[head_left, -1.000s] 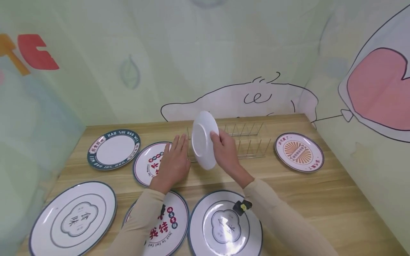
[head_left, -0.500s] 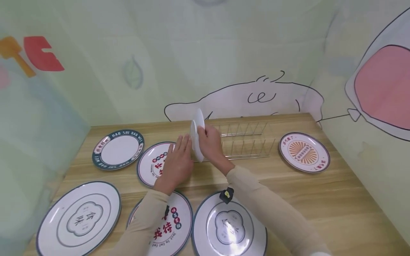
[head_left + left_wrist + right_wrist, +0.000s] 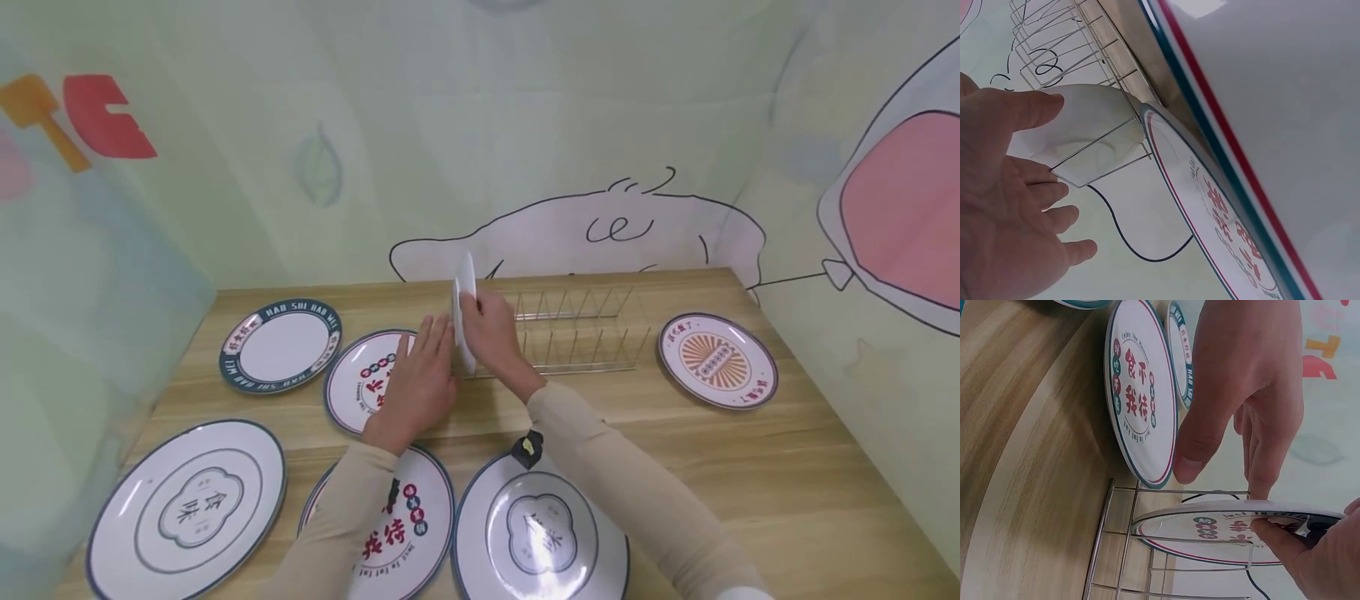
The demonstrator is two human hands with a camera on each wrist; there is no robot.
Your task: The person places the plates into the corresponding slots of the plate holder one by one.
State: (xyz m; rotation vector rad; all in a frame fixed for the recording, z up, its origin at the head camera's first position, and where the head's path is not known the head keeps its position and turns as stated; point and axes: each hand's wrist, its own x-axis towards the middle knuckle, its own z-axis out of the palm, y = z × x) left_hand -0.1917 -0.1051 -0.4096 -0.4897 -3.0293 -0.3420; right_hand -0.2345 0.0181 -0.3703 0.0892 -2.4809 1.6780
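Note:
A white plate (image 3: 465,325) stands on edge in the left end of a wire plate rack (image 3: 585,367). My right hand (image 3: 491,333) grips its right side; in the right wrist view the thumb lies over the printed face of the plate (image 3: 1222,531). My left hand (image 3: 420,379) is held beside the rack's left end with its fingers extended. In the left wrist view, the left hand (image 3: 1016,181) is close to the plate's plain underside (image 3: 1085,125) and the rack's end wires; whether it touches them I cannot tell.
Flat on the wooden table (image 3: 750,500) lie a teal-rimmed plate (image 3: 281,346), a red-lettered plate (image 3: 360,375) partly behind my left hand, a larger red-lettered plate (image 3: 405,533), two large flower-outline plates (image 3: 187,508), and an orange sunburst plate (image 3: 718,360). Printed cloth walls enclose the table.
My right hand has moved the plate left and slightly down into the rack's left end, turning it nearly edge-on to the head view. My left hand has stayed beside the rack.

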